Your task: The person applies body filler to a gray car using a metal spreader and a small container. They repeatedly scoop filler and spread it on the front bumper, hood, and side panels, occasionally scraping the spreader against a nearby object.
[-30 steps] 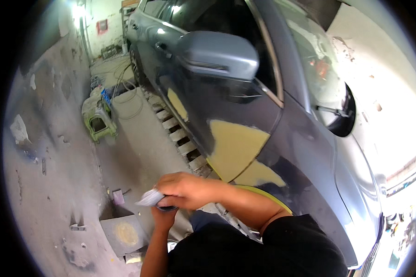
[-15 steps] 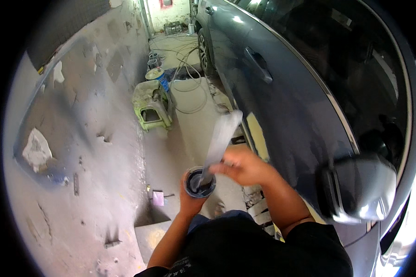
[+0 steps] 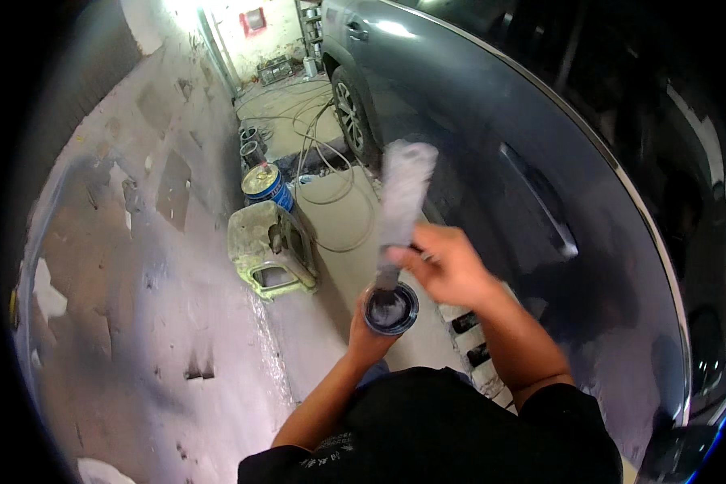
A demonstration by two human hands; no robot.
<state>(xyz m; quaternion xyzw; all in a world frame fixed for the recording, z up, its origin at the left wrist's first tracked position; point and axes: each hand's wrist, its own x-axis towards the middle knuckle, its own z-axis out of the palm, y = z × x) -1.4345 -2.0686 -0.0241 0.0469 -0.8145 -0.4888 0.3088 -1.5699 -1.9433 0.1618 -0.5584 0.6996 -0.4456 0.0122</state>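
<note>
My left hand is wrapped around the side of a small round cup of dark grey paint. A long, flat, pale stirring stick leans up from it, slightly blurred. Its darkened lower end dips into the cup at the far side of the rim. My right hand pinches the stick above the cup, thumb toward the wall side. Close by on the right stands a dark grey car, its door handle level with my right hand.
Left of me runs a stained, patched wall. A dusty green plastic stool stands against it, with a blue paint bucket and smaller cans behind. A hose loops over the floor beside the car's wheel.
My view has shifted, so the stool looks nearer and the side mirror has mostly left the picture. The stick stands more upright in the cup. Both hands keep their hold.
</note>
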